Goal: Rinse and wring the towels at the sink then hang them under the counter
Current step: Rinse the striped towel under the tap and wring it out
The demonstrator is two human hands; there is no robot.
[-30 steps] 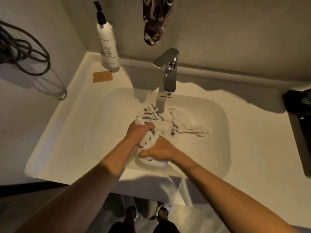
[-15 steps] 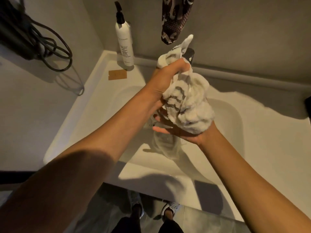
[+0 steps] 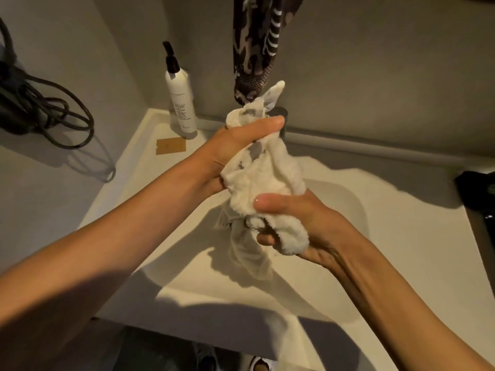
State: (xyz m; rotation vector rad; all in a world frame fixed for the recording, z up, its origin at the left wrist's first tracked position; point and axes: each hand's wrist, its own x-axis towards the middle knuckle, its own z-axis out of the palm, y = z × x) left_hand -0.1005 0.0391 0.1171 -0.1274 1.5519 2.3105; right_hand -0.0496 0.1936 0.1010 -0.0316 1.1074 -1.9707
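Both hands clamp bunched towel (image 3: 263,180) above sink (image 3: 356,210): left hand (image 3: 235,145) top, right hand (image 3: 297,223) bottom; long axis near-vertical, tail hanging down.

Grey matte walls (image 3: 375,62) met in a corner at about 11 o'clock. A white countertop (image 3: 417,236) ran below them, lit warm and dim, with hard shadows across it. A white pump bottle (image 3: 181,103) stood at 11 o'clock near the corner, a small tan card (image 3: 171,146) lying just beside it. Dark coiled cables (image 3: 45,113) hung on the wall at 9 o'clock. A patterned dark cloth (image 3: 257,46) hung at 12 o'clock. A black object (image 3: 479,188) sat at 3 o'clock. Dark floor (image 3: 160,352) showed at 6 o'clock.
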